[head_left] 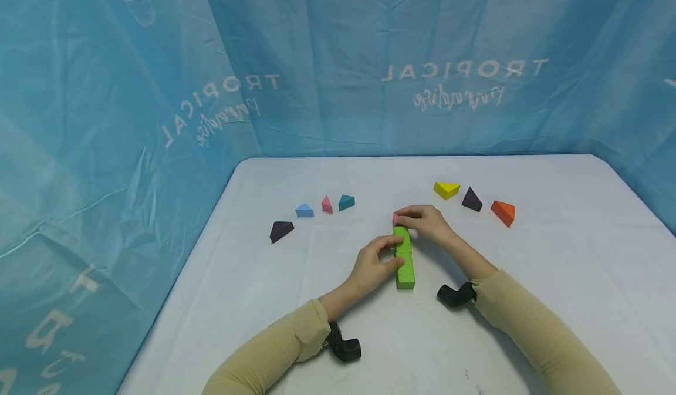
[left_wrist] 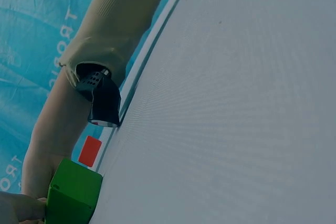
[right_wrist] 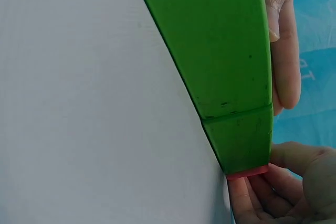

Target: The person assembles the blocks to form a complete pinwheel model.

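Note:
Two green blocks [head_left: 405, 273] lie end to end in a row in front of the person, with a thin seam between them. The left hand [head_left: 372, 266] lies along their left side, its thumb and fingertips spread apart and touching the green; the right wrist view shows these fingers [right_wrist: 287, 72] fairly straight behind the row. At the far end, the right hand [head_left: 426, 223] pinches a small pink block [head_left: 396, 219] between thumb and fingers. This pink block [right_wrist: 247, 172] sits against the end of the green row in the right wrist view, mostly hidden by fingers.
Left at the back lie a black block [head_left: 281, 230], a light blue one [head_left: 304, 210], a pink triangle [head_left: 327, 205] and a teal block [head_left: 346, 202]. Back right are yellow [head_left: 446, 189], black [head_left: 472, 199] and orange [head_left: 504, 212] blocks. A blue curtain [head_left: 338, 60] hangs behind the white table [head_left: 338, 348].

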A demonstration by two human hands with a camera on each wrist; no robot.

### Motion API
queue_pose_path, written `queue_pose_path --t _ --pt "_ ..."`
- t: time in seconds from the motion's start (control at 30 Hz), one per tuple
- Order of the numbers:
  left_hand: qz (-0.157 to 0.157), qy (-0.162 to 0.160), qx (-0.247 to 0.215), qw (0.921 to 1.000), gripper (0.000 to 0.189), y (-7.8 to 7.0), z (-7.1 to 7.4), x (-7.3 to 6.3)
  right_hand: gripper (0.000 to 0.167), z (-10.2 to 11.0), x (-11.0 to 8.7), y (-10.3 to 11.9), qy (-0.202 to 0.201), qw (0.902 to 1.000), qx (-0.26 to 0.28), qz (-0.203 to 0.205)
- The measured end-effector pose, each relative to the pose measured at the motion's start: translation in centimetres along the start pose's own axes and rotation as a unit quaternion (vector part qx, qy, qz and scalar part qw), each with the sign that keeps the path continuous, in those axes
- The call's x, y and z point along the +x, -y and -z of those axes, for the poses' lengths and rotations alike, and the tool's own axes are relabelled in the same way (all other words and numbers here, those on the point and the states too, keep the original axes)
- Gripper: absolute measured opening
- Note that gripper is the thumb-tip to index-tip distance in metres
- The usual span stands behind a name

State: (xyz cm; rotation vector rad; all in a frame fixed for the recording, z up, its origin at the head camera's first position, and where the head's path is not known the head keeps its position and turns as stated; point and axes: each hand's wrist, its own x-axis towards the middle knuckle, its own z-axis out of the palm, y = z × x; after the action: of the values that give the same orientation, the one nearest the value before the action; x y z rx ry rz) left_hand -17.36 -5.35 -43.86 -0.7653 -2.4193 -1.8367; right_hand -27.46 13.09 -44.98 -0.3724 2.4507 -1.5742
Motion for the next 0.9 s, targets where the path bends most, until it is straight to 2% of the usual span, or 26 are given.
queue_pose_path --t 0.07,0.17,0.53,0.9 --pt "-0.004 0.002 0.000 1.0000 0.037 -0.85 0.22 -0.13 0.037 -0.02 -0.09 0.08 0.003 1.0000 0.005 0.001" --pt "-0.002 0.004 0.007 1.0000 0.037 -1.14 0.28 -0.18 0.037 -0.02 -0.23 0.20 0.006 0.9999 0.007 -0.005" --pt "0.000 0.003 0.000 1.0000 0.037 -1.07 0.15 -0.22 0.038 0.01 -0.60 0.50 0.022 0.9992 -0.002 -0.034" --pt "0.001 0.002 0.005 1.0000 0.038 -1.11 0.14 -0.26 0.038 -0.05 -1.04 0.74 0.010 0.9995 -0.001 -0.031"
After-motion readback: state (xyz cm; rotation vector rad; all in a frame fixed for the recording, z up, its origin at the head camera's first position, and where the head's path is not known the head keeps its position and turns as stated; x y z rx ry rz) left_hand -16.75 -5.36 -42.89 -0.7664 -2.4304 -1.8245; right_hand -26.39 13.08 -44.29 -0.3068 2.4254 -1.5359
